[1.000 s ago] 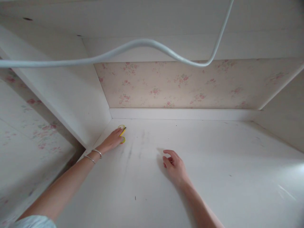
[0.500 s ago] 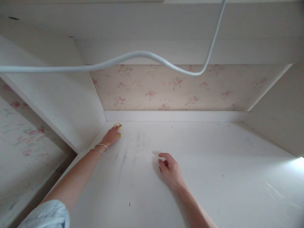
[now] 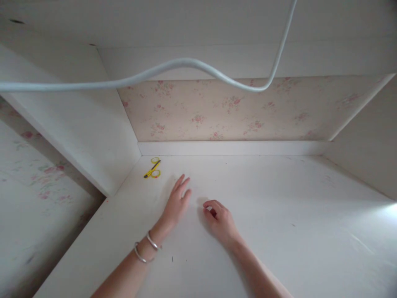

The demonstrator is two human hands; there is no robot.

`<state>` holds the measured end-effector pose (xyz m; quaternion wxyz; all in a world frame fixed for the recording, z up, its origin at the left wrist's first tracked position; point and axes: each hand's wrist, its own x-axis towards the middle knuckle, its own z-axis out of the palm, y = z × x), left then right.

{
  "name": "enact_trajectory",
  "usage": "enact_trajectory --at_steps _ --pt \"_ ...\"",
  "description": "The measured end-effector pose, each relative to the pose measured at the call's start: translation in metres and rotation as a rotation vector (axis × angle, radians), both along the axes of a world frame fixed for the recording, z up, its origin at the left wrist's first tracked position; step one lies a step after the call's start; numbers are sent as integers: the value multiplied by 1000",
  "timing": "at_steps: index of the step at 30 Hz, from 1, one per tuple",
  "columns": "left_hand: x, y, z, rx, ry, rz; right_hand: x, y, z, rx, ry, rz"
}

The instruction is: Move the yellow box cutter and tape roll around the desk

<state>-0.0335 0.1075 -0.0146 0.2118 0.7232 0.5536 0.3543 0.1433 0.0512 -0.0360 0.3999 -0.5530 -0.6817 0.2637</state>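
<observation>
My left hand point(image 3: 176, 200) hovers over the white surface with its fingers spread and holds nothing; two silver bangles point(image 3: 145, 250) circle its wrist. Up and to the left of it, near the back corner, lie yellow-handled scissors point(image 3: 156, 174) with a slim yellow-and-black tool point(image 3: 152, 169), perhaps a utility knife, slanting across them. The scissors' blades cannot be made out. Just right of my left hand, my right hand point(image 3: 221, 221) is loosely curled, thumb and index fingertips close together, and I see nothing in it.
A white cable point(image 3: 182, 63) runs across the front of the view. White side panels point(image 3: 77, 132) and a low back ledge point(image 3: 232, 147) bound the white surface point(image 3: 263, 248). Flowered wallpaper point(image 3: 198, 120) covers the wall behind. A small dark mark point(image 3: 172, 259) shows near the front.
My left hand has let go of the yellow-handled items in the back corner and come right and nearer, towards my right hand. My right hand stays nearly in place, its fingertips closer together.
</observation>
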Motion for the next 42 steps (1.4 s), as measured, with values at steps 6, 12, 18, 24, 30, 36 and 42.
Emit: enact_trajectory --at_steps 6,12,18,24,30,36,42 --pt "65 -71 5 -124 -132 -261 2 -10 -2 -5 -180 75" --pt "55 -69 3 -147 -186 -289 1 -11 2 -33 -219 92" --pt "52 -65 5 -195 -257 -307 -1 -13 2 -41 -220 86" --pt "50 -65 5 -200 -271 -311 -1 -14 4 -28 -202 88" --pt "49 -64 5 -215 -288 -327 -1 -15 4 -28 -210 95" --pt "50 -64 5 -239 -277 -319 0 -15 1 -26 -210 95" --pt "49 -65 7 -239 -285 -323 0 -17 4 -32 -209 102"
